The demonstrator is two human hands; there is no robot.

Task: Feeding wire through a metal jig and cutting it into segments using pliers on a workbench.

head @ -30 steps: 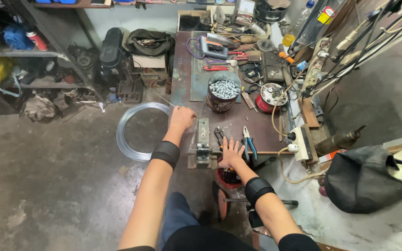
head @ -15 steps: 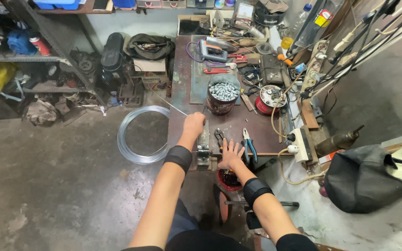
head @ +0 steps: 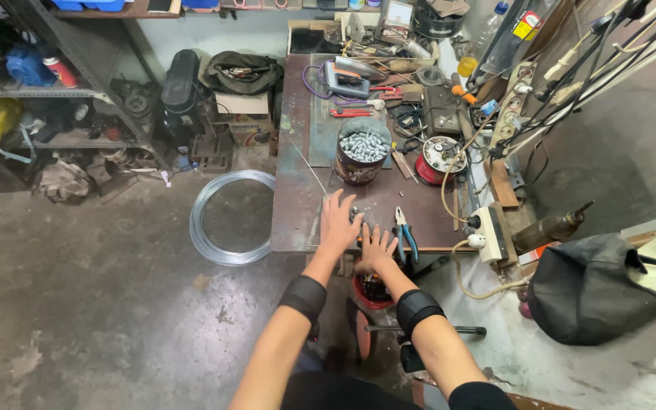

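My left hand point(head: 341, 225) rests flat with spread fingers on the near edge of a brown metal workbench point(head: 298, 175), over a small vise-like fixture that it mostly hides. My right hand point(head: 376, 249) lies just right of it at the bench's front edge, fingers apart, next to a few small metal pieces point(head: 360, 216). A thin wire point(head: 307, 162) runs from near my left hand toward the far left of the bench. Blue-handled pliers point(head: 405, 234) lie just right of my right hand. Neither hand holds anything that I can see.
A dark tin full of grey metal pieces point(head: 363, 156) stands mid-bench, with a red wire spool point(head: 439, 161) to its right. A coil of clear tubing point(head: 231, 216) lies on the concrete floor to the left. Tools clutter the bench's far end; a black bag point(head: 601, 288) sits right.
My left hand has moved right along the bench edge to sit beside my right hand. The view has shifted slightly.
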